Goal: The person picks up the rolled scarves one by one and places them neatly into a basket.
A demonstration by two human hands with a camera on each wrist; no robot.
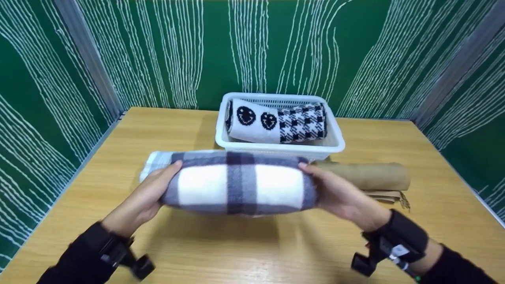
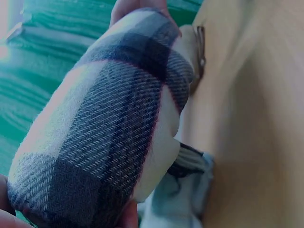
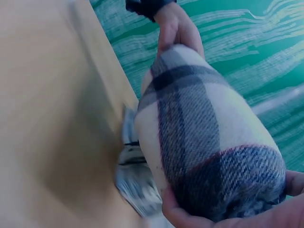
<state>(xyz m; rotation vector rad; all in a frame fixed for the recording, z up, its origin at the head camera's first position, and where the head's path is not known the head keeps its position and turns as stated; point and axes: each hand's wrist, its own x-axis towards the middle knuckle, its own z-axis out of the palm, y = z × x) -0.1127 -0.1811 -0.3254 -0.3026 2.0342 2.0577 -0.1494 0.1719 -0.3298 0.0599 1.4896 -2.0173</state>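
A rolled plaid scarf (image 1: 241, 183) in grey, white and dark checks is held up off the table between both hands. My left hand (image 1: 156, 189) grips its left end, thumb on top. At the other end my right hand (image 1: 341, 193) holds the roll, with the thumb over the upper edge. In the left wrist view the woven checks of the scarf (image 2: 104, 114) fill the middle. The right wrist view shows fingers curled under the near end of the scarf (image 3: 199, 128).
Behind the scarf stands a white plastic basket (image 1: 284, 148) holding a rolled black-and-white scarf (image 1: 256, 122). A tan rolled scarf (image 1: 371, 175) lies to the right on the wooden table (image 1: 236, 252). A pale blue roll (image 1: 156, 159) shows at left, partly hidden.
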